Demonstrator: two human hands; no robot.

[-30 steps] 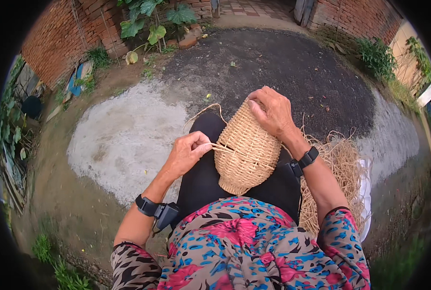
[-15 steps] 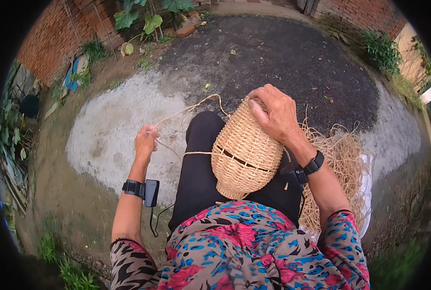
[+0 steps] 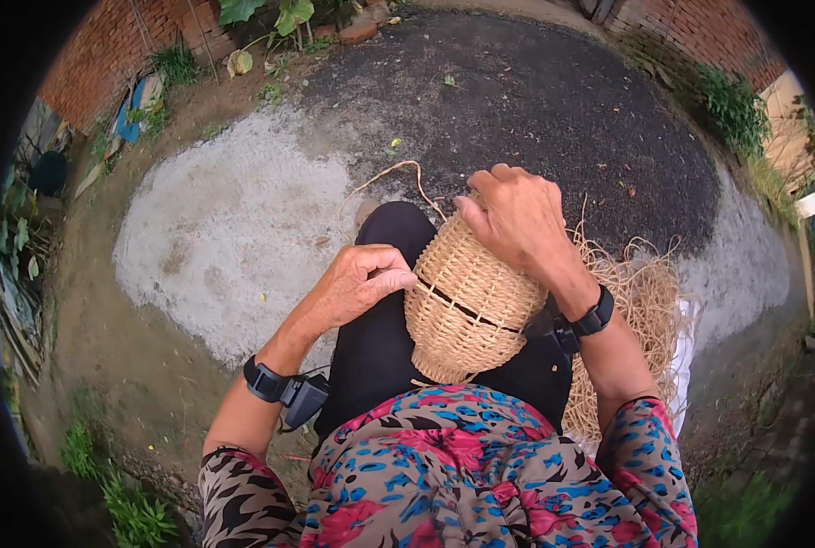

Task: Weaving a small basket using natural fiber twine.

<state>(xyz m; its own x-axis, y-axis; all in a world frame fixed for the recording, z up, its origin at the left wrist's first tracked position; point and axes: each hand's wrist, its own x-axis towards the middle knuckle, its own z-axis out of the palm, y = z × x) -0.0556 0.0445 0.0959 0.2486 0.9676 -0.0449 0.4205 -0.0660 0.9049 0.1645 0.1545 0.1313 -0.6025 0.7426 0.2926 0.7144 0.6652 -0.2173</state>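
Observation:
A woven straw basket (image 3: 462,342), rounded and tan, lies tilted on my lap, with a dark slit running across its middle. My right hand (image 3: 522,224) is closed around its far end, thumb toward the left side. At the basket's left side my left hand (image 3: 362,283) is closed, thumb and forefinger pinching the straw cord beside the slit; the pinched part is mostly hidden by the fingers. Another length of straw cord (image 3: 398,168) rises from the basket's far left side and loops over my left knee.
To the right of my legs is a tangled heap of straw cord (image 3: 640,301) on a white sheet (image 3: 684,352). Beyond my knees the ground is dark (image 3: 535,91), with pale concrete (image 3: 225,201) at the left. Brick walls (image 3: 88,78) and plants (image 3: 732,108) stand farther off.
My left hand has come right, from holding the cord out at the left to the basket's side. The taut stretch of cord across my thigh no longer shows. My right hand keeps its hold.

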